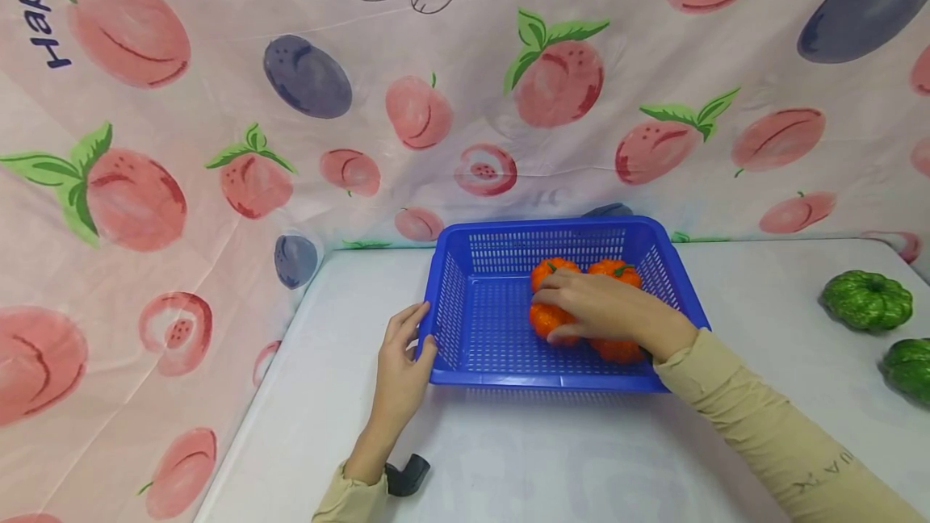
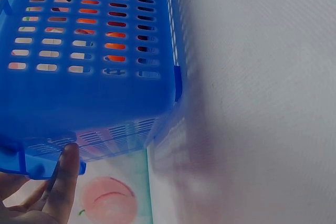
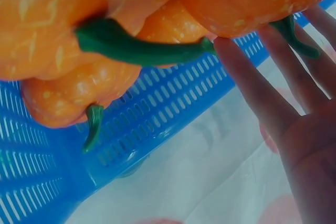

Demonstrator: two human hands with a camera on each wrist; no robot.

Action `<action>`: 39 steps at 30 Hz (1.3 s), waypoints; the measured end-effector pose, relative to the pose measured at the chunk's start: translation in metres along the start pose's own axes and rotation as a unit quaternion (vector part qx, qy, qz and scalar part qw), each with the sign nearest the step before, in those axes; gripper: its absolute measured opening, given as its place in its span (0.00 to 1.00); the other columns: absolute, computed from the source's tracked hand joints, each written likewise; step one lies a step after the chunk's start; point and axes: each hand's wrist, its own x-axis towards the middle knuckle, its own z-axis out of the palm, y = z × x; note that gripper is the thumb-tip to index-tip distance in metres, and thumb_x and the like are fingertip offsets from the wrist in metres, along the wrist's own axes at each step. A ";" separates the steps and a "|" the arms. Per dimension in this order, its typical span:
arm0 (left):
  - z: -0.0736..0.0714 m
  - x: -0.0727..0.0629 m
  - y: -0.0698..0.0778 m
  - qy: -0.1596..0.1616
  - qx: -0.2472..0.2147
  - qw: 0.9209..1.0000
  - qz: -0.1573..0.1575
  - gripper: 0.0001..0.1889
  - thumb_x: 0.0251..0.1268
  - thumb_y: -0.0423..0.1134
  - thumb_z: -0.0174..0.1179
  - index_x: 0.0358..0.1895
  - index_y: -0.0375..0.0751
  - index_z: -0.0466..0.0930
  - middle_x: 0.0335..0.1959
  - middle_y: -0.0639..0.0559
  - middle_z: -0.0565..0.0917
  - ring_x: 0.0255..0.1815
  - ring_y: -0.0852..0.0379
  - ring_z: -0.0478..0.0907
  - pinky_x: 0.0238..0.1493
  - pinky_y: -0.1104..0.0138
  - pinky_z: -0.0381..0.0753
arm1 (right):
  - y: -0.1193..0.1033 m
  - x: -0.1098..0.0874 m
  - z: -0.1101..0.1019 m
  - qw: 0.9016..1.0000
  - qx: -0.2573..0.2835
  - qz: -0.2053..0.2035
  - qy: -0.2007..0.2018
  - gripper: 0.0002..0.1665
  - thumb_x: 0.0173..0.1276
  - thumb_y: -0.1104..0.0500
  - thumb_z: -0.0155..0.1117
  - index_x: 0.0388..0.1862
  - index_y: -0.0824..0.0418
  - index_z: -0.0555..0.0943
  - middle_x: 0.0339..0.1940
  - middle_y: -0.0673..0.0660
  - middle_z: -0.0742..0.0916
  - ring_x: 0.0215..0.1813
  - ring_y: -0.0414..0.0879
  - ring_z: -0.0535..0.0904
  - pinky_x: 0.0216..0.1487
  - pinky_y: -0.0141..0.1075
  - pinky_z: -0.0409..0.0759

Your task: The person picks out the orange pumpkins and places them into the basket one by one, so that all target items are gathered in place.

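A blue slotted plastic basket stands on the white table with several orange pumpkins in its right half. My left hand rests against the basket's left end, fingertips and thumb at the rim. In the left wrist view its fingers lie straight along the outer wall. Inside the basket, my right hand holds an orange pumpkin at the group's left side, fingers over its top and thumb at the front. The right wrist view shows green stems close up, with the fingers at one pumpkin; the thumb is hidden there.
Two green pumpkins lie at the table's right side. A black curved object shows beside the left wrist. Behind the basket and along the left hangs a pink cloth printed with peaches. The basket's back edge stands near that cloth.
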 end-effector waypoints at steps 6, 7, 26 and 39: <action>0.000 0.000 -0.001 0.001 0.001 1.000 0.004 0.24 0.69 0.27 0.53 0.68 0.36 0.72 0.68 0.47 0.70 0.59 0.49 0.76 0.54 0.60 0.84 | -0.002 0.003 0.000 1.000 0.013 0.008 -0.020 0.29 0.63 0.45 0.71 0.56 0.62 0.82 0.56 0.59 0.84 0.59 0.54 0.78 0.58 0.49 0.83; 0.000 0.000 -0.001 0.000 0.001 1.000 0.002 0.24 0.69 0.27 0.53 0.68 0.36 0.72 0.68 0.47 0.70 0.59 0.49 0.76 0.55 0.60 0.84 | -0.002 0.003 0.001 1.000 0.014 0.008 -0.022 0.29 0.63 0.45 0.72 0.57 0.62 0.82 0.56 0.60 0.84 0.59 0.54 0.78 0.58 0.49 0.82; 0.000 0.000 -0.003 0.001 -0.004 1.000 0.012 0.24 0.69 0.27 0.53 0.69 0.36 0.72 0.69 0.45 0.70 0.59 0.47 0.76 0.55 0.58 0.84 | 0.000 0.006 0.007 0.999 0.015 0.012 -0.035 0.29 0.61 0.44 0.72 0.55 0.61 0.83 0.55 0.60 0.84 0.57 0.53 0.79 0.58 0.50 0.82; 0.000 0.000 -0.001 0.000 0.000 1.000 0.001 0.24 0.69 0.28 0.53 0.69 0.36 0.71 0.69 0.47 0.69 0.59 0.49 0.76 0.55 0.59 0.84 | 0.001 0.005 0.009 1.000 0.005 -0.001 -0.031 0.27 0.61 0.46 0.73 0.52 0.63 0.84 0.52 0.59 0.85 0.54 0.52 0.81 0.57 0.49 0.83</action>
